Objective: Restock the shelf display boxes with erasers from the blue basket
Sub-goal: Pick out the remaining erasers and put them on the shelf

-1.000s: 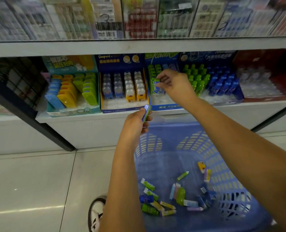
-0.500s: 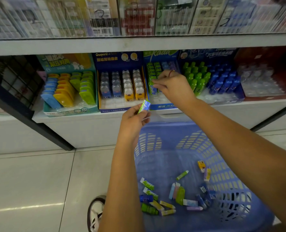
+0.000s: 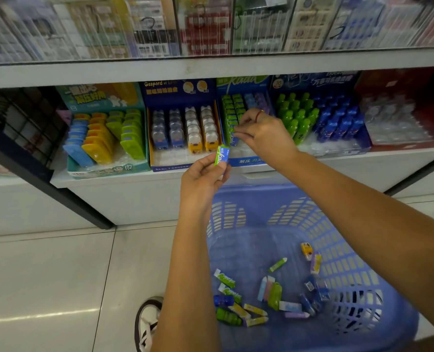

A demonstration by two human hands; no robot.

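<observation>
Both hands are working near the front edge of the lower white shelf. The right hand is reaching into the blue cardboard display box at the middle of the shelf. Its fingertips are pinching a small green-wrapped eraser at the front end of the green row, as if setting it in place. The left hand is hovering just in front of the shelf edge. It is gripping one flat eraser in a green and blue wrapper between thumb and fingers, upright, and this one is probably going in next.

I am judging the task as partly done. The green rows in this box are looking well filled toward the back, but the front part of the box is showing its bare white bottom. The blue plastic basket is standing on the floor below the shelf. Many loose erasers of several kinds are lying on its bottom, so other boxes are probably needing pieces too.
</observation>
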